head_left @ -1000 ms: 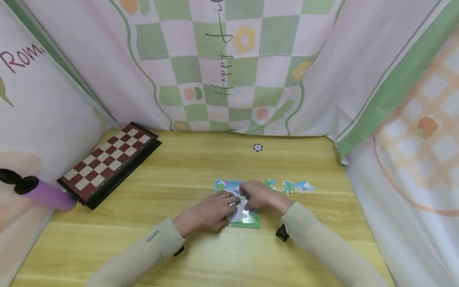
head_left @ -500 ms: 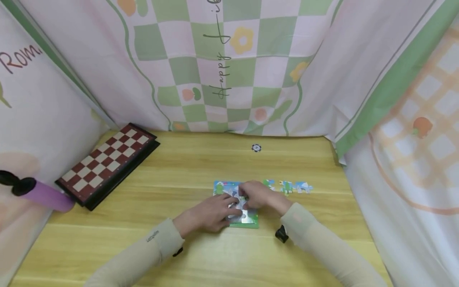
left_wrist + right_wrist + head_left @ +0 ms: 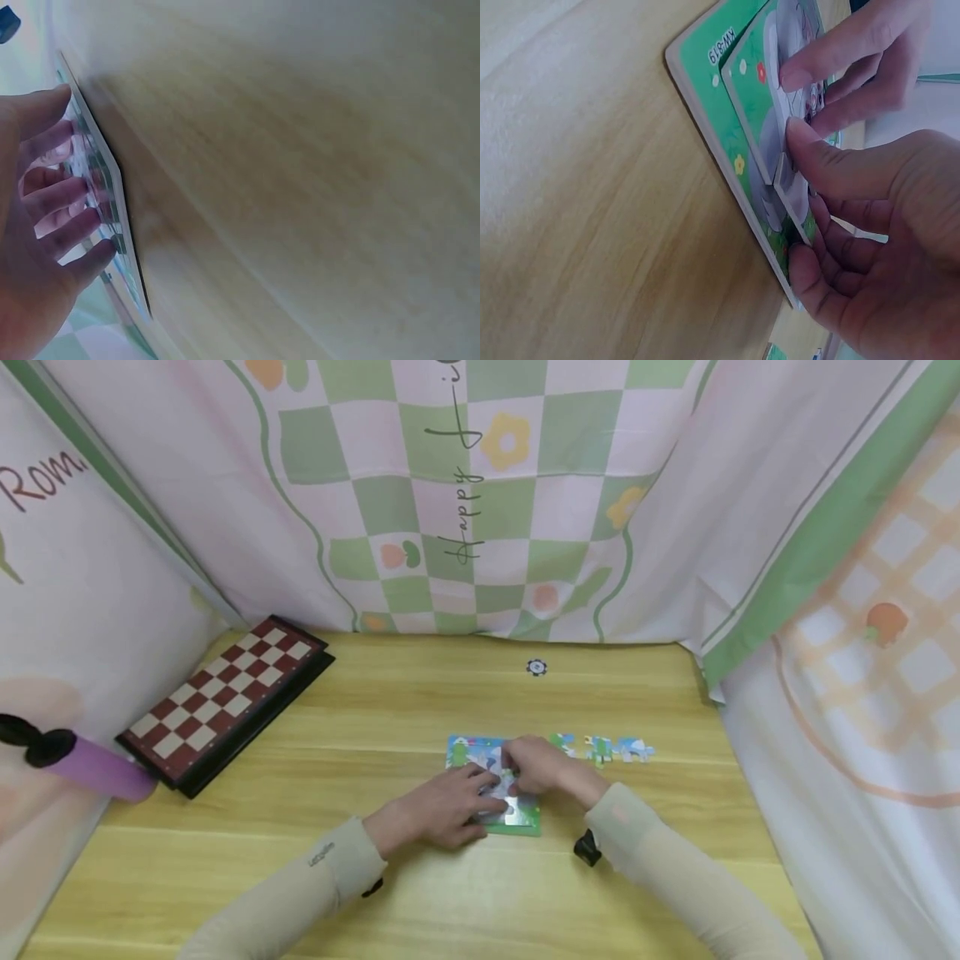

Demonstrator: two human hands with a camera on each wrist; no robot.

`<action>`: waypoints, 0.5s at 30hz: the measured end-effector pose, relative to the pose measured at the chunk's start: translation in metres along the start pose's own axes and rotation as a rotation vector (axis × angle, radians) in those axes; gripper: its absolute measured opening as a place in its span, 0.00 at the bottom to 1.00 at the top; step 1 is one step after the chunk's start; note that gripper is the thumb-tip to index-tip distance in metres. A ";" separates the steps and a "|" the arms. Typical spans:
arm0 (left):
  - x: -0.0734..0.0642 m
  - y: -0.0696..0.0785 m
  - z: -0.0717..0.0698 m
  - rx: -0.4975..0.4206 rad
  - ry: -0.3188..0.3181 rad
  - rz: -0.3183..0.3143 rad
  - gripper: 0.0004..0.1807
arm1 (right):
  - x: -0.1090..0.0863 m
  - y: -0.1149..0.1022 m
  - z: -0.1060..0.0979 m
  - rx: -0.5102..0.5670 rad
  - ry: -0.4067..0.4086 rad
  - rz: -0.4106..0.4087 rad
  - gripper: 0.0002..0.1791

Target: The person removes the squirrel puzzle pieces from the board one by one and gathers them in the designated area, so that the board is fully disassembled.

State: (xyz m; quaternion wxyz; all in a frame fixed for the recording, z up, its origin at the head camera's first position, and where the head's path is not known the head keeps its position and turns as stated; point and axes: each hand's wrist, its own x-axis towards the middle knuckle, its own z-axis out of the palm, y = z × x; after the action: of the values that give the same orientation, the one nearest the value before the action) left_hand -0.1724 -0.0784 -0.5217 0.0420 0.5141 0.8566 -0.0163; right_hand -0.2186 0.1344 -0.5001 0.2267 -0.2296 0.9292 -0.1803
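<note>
A green-edged jigsaw puzzle board (image 3: 513, 830) lies on the table, printed with grey shapes and flowers. On it, assembled pieces (image 3: 751, 82) sit partly raised from the backing (image 3: 697, 71) in the right wrist view. My right hand (image 3: 542, 766) pinches a grey-and-green puzzle piece (image 3: 795, 199) between thumb and fingers, tilted at the board's right side. From the other side my left hand (image 3: 450, 806) rests with spread fingers on the picture, fingertips (image 3: 796, 78) on the pieces beside the pinched one. Both hands cover much of the puzzle in the head view.
Three spots of loose puzzle pieces (image 3: 635, 750) lie right of the board. Farther back is a round black-and-white chip (image 3: 536, 667). A folded checkered game board (image 3: 225, 702) and a purple bottle (image 3: 97, 768) are at the left. Printed curtains (image 3: 480, 510) enclose the table.
My left fingers have spread and shifted slightly toward the near right of the puzzle. The right hand keeps its pinch at nearly the same spot.
</note>
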 end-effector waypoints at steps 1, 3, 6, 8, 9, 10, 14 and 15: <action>0.000 0.000 0.001 -0.001 0.001 -0.001 0.27 | 0.001 0.001 0.000 0.002 0.001 -0.001 0.18; 0.000 0.000 0.002 0.000 0.004 -0.003 0.26 | 0.002 0.002 0.000 0.012 -0.002 -0.003 0.18; 0.000 0.001 0.003 -0.002 -0.002 -0.010 0.26 | 0.004 0.003 0.000 0.022 -0.007 -0.017 0.17; -0.001 0.001 0.003 -0.005 -0.001 -0.015 0.25 | 0.004 0.004 -0.001 0.033 -0.017 -0.015 0.17; -0.001 0.002 0.003 -0.008 0.000 -0.016 0.25 | 0.005 0.005 -0.001 0.039 -0.021 -0.014 0.17; -0.001 0.002 0.002 -0.011 0.002 -0.017 0.25 | 0.005 0.005 -0.002 0.048 -0.025 -0.011 0.17; -0.002 0.002 0.003 -0.017 0.023 -0.015 0.26 | 0.005 0.005 -0.005 0.097 -0.047 -0.015 0.16; -0.002 0.002 0.003 -0.016 0.027 -0.014 0.26 | 0.005 0.006 -0.006 0.109 -0.054 -0.025 0.15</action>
State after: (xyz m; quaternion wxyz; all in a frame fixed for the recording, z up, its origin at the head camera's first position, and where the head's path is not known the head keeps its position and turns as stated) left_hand -0.1696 -0.0799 -0.5249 0.0344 0.5079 0.8607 -0.0030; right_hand -0.2272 0.1383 -0.4992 0.2617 -0.2335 0.9085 -0.2272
